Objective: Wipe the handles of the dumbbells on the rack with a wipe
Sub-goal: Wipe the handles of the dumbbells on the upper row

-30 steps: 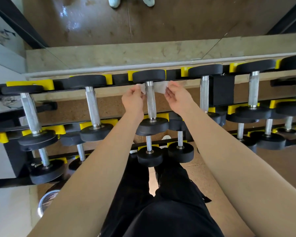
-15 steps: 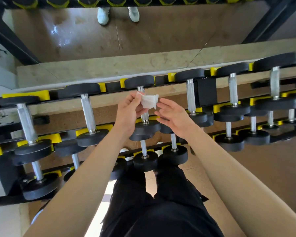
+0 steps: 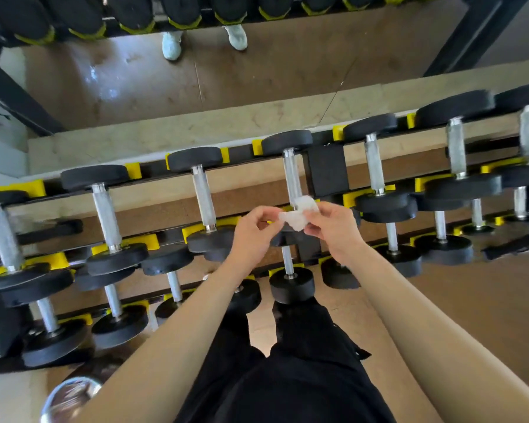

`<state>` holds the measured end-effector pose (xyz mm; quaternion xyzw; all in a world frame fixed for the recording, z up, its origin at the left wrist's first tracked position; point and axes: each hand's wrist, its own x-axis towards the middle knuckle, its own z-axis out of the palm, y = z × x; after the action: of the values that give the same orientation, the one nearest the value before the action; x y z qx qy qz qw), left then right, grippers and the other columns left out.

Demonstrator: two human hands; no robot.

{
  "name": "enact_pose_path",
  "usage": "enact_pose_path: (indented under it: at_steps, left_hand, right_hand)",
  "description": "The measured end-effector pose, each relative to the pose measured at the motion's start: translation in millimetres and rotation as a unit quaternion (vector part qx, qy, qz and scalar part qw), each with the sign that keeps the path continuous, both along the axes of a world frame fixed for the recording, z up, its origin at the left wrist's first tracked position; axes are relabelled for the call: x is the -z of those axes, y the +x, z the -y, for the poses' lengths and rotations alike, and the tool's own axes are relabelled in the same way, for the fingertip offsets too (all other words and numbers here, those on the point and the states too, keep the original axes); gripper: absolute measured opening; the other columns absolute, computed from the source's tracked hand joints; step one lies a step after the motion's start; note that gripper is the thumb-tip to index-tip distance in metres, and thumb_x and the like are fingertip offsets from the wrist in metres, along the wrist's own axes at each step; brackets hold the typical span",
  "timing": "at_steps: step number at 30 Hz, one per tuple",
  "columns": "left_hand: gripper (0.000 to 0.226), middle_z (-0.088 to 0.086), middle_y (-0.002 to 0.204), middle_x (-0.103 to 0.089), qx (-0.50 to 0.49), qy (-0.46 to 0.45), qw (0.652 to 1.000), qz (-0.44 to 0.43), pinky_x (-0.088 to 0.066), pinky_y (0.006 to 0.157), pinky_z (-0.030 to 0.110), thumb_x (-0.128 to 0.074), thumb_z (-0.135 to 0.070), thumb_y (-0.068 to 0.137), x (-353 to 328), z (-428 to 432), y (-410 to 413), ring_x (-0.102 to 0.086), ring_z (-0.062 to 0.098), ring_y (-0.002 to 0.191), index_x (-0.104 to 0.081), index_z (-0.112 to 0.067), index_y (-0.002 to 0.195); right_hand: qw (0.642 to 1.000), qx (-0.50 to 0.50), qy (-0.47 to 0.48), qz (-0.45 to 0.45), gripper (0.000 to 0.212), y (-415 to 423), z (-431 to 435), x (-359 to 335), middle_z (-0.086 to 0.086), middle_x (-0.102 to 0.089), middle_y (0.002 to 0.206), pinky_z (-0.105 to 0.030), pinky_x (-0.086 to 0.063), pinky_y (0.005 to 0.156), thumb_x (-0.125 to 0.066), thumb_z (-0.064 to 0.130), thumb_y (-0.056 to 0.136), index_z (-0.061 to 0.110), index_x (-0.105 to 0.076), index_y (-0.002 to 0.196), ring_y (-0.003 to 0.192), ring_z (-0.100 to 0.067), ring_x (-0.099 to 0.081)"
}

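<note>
1 second ago the wipe (image 3: pixel 298 213) was wrapped round the far end of a top-row handle (image 3: pixel 291 175) on the rack (image 3: pixel 326 166). Now it sits bunched in a wad at that handle's near end, and I can't tell if it touches the metal. The left hand (image 3: pixel 252 236) and right hand (image 3: pixel 333 228) each pinch an edge of it with curled fingers, so I'd say this handle is finished and they're refolding it for the next of the dumbbells.
</note>
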<state>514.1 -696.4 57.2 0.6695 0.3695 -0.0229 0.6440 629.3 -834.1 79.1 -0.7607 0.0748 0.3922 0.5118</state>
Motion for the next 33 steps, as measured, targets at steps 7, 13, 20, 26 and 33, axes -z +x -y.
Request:
enact_pose_path:
  at_steps: [7,13,20,26,33]
  left_hand:
    - [0.048,-0.015,0.116,-0.062,0.028,0.124,0.981,-0.147,-0.048,0.098,0.029,-0.073,-0.046,0.088,40.0,37.2,27.3,-0.056,0.005,0.106,-0.060,-0.029,0.130]
    - [0.048,-0.019,0.096,-0.062,-0.017,0.172,0.971,-0.164,-0.053,0.090,0.027,-0.078,-0.044,0.084,44.1,50.2,33.1,-0.060,0.003,0.093,-0.064,-0.024,0.125]
    - [0.048,-0.017,0.107,-0.065,-0.007,0.159,0.975,-0.156,-0.054,0.091,0.028,-0.080,-0.046,0.081,47.6,43.5,30.6,-0.063,0.008,0.100,-0.065,-0.027,0.122]
    - [0.049,-0.019,0.109,-0.062,-0.010,0.131,0.981,-0.139,-0.053,0.092,0.031,-0.081,-0.047,0.079,51.7,38.1,28.4,-0.059,0.006,0.100,-0.065,-0.029,0.122]
    - [0.050,-0.017,0.119,-0.065,-0.038,0.130,0.983,-0.123,-0.053,0.093,0.032,-0.079,-0.049,0.080,56.5,45.7,24.8,-0.063,0.010,0.109,-0.062,-0.033,0.124]
  right_hand:
    - [0.966,-0.119,-0.122,0.193,0.031,101.3,-28.9,31.9,-0.002,-0.073,0.102,-0.041,-0.061,0.078,-0.062,0.017,0.092,0.020,-0.071,0.121,0.084,-0.022,-0.071]
    - [0.929,-0.236,-0.138,0.250,0.038,83.2,-42.9,56.2,0.000,-0.044,0.054,-0.030,-0.037,0.062,-0.060,0.019,0.095,0.016,-0.052,0.058,0.055,-0.015,-0.044]
    - [0.840,-0.434,-0.179,0.271,0.019,89.7,-0.6,48.3,-0.002,-0.064,0.086,-0.026,-0.041,0.070,-0.062,0.024,0.097,0.019,-0.076,0.084,0.085,-0.022,-0.061]
    - [0.712,-0.491,-0.144,0.482,0.019,106.0,-46.6,34.7,-0.007,-0.064,0.111,-0.036,-0.050,0.082,-0.058,0.014,0.095,0.007,-0.073,0.103,0.098,-0.026,-0.055]
    - [0.499,-0.699,-0.198,0.472,0.005,75.5,-40.8,55.7,0.002,-0.068,0.086,-0.034,-0.043,0.083,-0.067,0.019,0.090,0.014,-0.069,0.092,0.074,-0.019,-0.040]
